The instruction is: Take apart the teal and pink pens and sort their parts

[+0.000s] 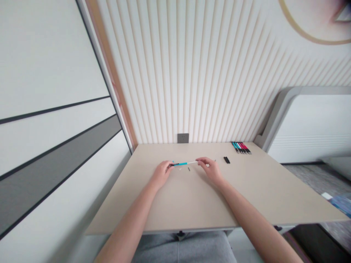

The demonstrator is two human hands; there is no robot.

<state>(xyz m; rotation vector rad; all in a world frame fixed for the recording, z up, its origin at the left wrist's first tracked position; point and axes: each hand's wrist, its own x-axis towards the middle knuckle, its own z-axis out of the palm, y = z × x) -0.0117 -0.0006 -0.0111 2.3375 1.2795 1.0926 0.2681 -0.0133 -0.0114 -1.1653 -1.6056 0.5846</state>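
My left hand point(162, 173) is closed on the dark end of a blue pen barrel point(181, 164), held level above the table. From the barrel's right end a thin white pen refill point(192, 162) sticks out. The fingertips of my right hand point(210, 168) pinch the refill's far end. On the table just below lie a small dark piece point(189, 169) and a small pale piece point(180, 169), both too small to name. A bit of blue shows behind my left fingertips, partly hidden.
The beige table point(186, 204) meets a ribbed white wall with a grey socket point(183, 138). At its back right lie several pens point(241, 147) in a row, blue, white, black and red. Black pen parts point(226, 160) rest nearer my right hand. A white cabinet stands left.
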